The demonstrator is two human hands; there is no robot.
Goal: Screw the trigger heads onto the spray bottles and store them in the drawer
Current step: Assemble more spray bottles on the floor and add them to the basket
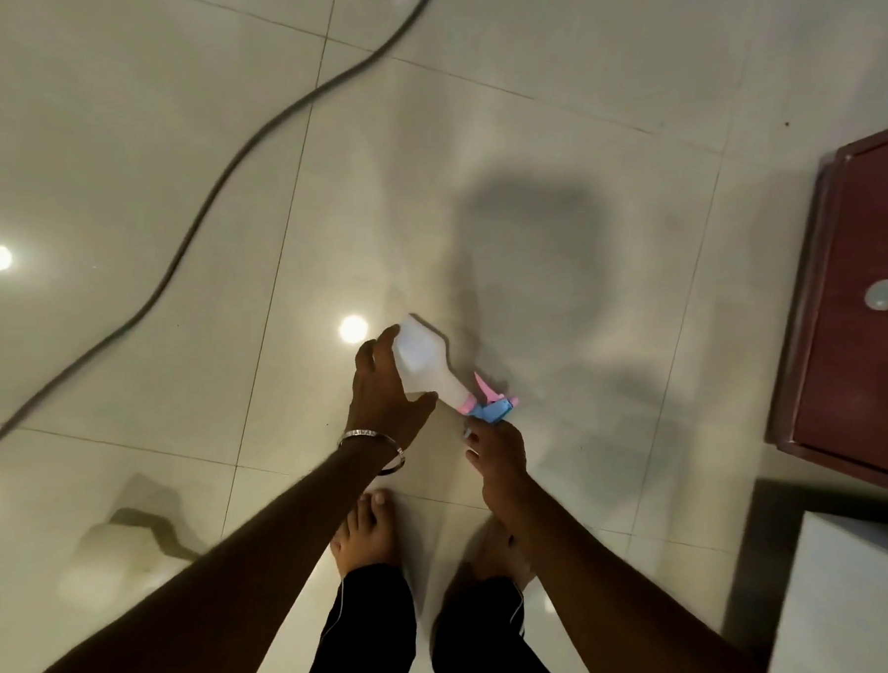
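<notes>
A white spray bottle [423,358] is held tilted above the tiled floor, base to the upper left, neck to the lower right. My left hand [385,395] grips its body from the left, thumb under the neck. A pink and blue trigger head [490,403] sits on the neck. My right hand [497,460] is just below the trigger head with its fingers curled at the blue part. A dark red drawer front [865,307] with a round silver knob [885,294] stands at the right edge.
A grey cable [201,210] snakes across the glossy floor tiles at the left. My bare feet [370,533] stand below the hands. A white block [839,614] sits at the lower right, under the red furniture.
</notes>
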